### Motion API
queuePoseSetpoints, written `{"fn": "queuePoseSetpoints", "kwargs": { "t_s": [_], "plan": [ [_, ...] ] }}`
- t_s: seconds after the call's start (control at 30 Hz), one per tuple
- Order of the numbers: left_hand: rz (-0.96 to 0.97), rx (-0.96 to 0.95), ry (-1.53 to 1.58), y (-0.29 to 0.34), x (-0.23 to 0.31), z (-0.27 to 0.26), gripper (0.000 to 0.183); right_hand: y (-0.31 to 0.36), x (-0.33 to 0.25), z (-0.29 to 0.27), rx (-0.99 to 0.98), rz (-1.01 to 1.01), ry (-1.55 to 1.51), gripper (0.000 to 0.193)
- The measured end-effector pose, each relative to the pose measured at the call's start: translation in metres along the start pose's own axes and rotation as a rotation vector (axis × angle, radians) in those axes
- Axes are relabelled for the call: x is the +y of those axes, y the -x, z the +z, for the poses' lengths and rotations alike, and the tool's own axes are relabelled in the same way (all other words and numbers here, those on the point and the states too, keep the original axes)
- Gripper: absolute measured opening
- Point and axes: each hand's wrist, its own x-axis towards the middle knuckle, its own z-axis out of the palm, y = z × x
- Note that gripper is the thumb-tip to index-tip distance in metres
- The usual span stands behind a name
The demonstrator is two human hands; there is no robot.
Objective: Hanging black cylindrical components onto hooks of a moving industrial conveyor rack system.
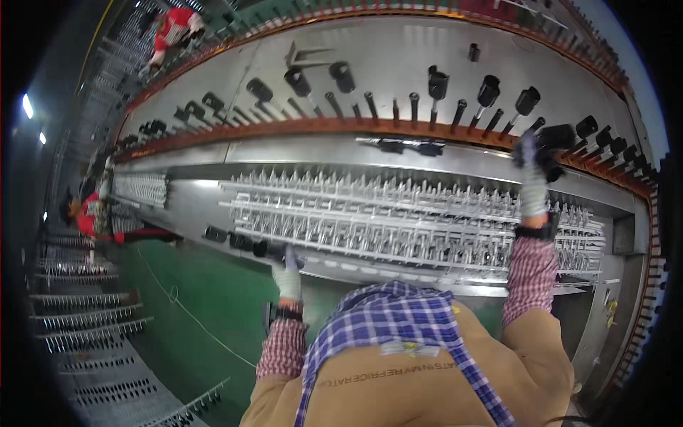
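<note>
My left hand, in a white glove with grey fingertips, is closed at the end of a row of black cylindrical cups along the near metal ledge; its fingertips are on the nearest cup. My right hand, gloved alike, reaches far right to the orange-brown rail. It grips a black cylindrical cup there, and its fingers are partly hidden by it. Along this rail stand upright dark posts, some topped with black cups. Between my arms lie racks of shiny metal hooks.
A dark slender part lies on the ledge below the rail. Beyond the rail, a metal surface bears an angled bracket and a small black cylinder. Two people in red work at the left and far left. Hook racks stand lower left.
</note>
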Motion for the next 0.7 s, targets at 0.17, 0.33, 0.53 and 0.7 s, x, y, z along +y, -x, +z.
{"fn": "queuePoseSetpoints", "kwargs": {
  "t_s": [0.17, 0.33, 0.53, 0.7],
  "plan": [
    [-0.059, -0.103, 0.05, 0.006, 0.016, 0.006, 0.05, 0.195, 0.04, 0.118, -0.554, 0.558, -0.632, 0.029],
    [0.075, -0.259, -0.492, -0.011, -0.007, 0.0, 0.067, 0.276, 0.081, 0.209, -0.64, 0.989, -0.856, 0.033],
    [0.209, -0.382, -0.748, -0.04, -0.009, -0.008, 0.07, 0.295, 0.13, 0.245, -0.682, 0.193, 0.086, 0.034],
    [0.258, -0.432, -0.735, -0.036, 0.025, -0.004, 0.063, 0.306, 0.18, 0.229, -0.61, 0.134, 0.388, 0.037]
  ]
}}
